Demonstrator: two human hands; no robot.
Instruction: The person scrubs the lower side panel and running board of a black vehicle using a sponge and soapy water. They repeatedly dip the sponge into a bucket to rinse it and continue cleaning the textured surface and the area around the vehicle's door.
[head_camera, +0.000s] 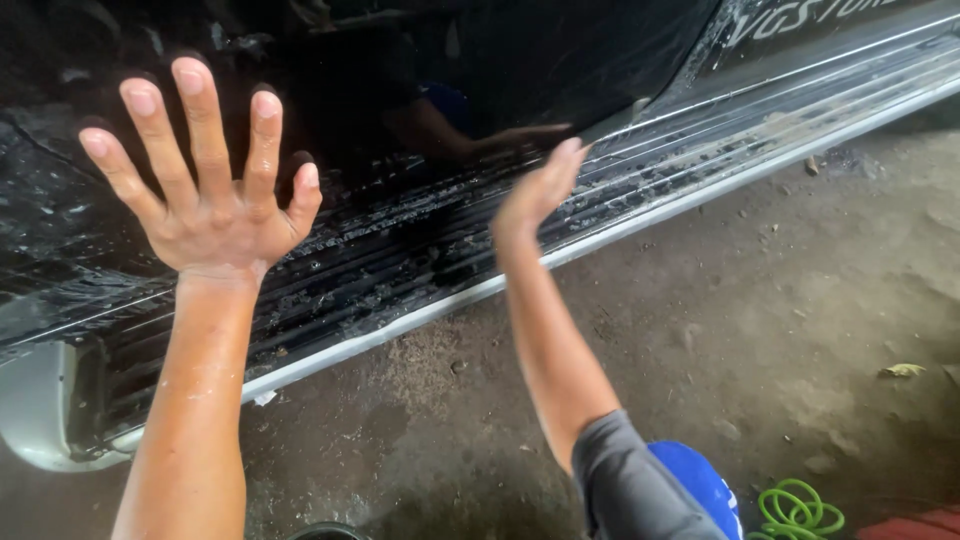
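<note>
While soapy water streaks a glossy black vehicle body panel (420, 90), a person presses the left hand (205, 190) flat against it at about ten o'clock in the head view, fingers splayed wide and holding nothing. The right hand (535, 195) reaches in edge-on near the centre, fingers straight and together, tips at or just short of the panel's lower margin; it too is empty, though actual contact cannot be told from this angle. Dark reflections of both hands show in the paint. Below the panel, a ribbed running board (400, 270) with a pale metal edge runs from eight o'clock up to two o'clock, flecked with suds and grit.

Judging by the sheen, the panel is rigid, fixed and slick when wet: a surface to be worked with open palms rather than gripped, and one likely to scratch if grit is dragged across it. The board's ridges would offer surer purchase.

A coiled green hose (800, 508) lies on the dirt floor (780, 300) at five o'clock, beside a blue object (700, 480) near the person's grey sleeve (630, 490).
</note>
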